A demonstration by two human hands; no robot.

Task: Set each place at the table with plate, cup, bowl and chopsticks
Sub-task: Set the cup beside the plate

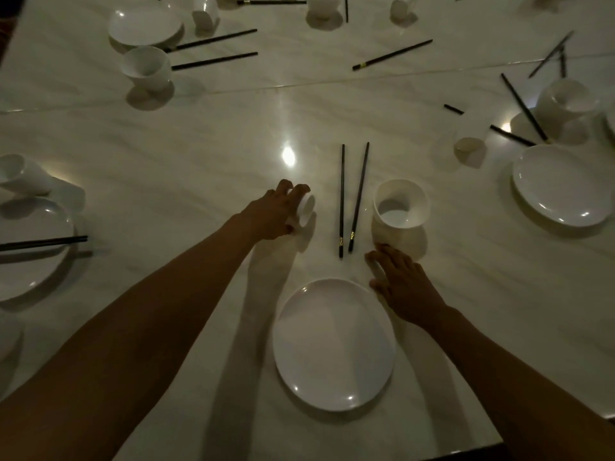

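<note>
Cup (306, 207) sits in my left hand (271, 214) just left of frame centre, fingers curled over its far side and thumb under the near side, so that hand is clamped on it; I can't tell whether its base is touching the table (199, 154). My right hand (401, 286) lies lower right of centre with fingers loosely spread, holding nothing, fingertips close to the foot of the bowl (399, 212); contact I cannot confirm. Between cup and bowl lie the chopsticks (349, 197), long axis running up the frame, away from me, gold-marked ends nearest me, tips slightly splayed. The plate (334, 342) sits low in the frame, just below and between both hands. The relation that matters: the cup lies left of the chopsticks, up and left of the plate, and my left hand already has it, so that hand is the one to seat it. I judge this setting nearly done once the cup stands upright. Other plates, bowls and stray chopsticks scatter across the upper left, left edge and right side, still untidy.
</note>
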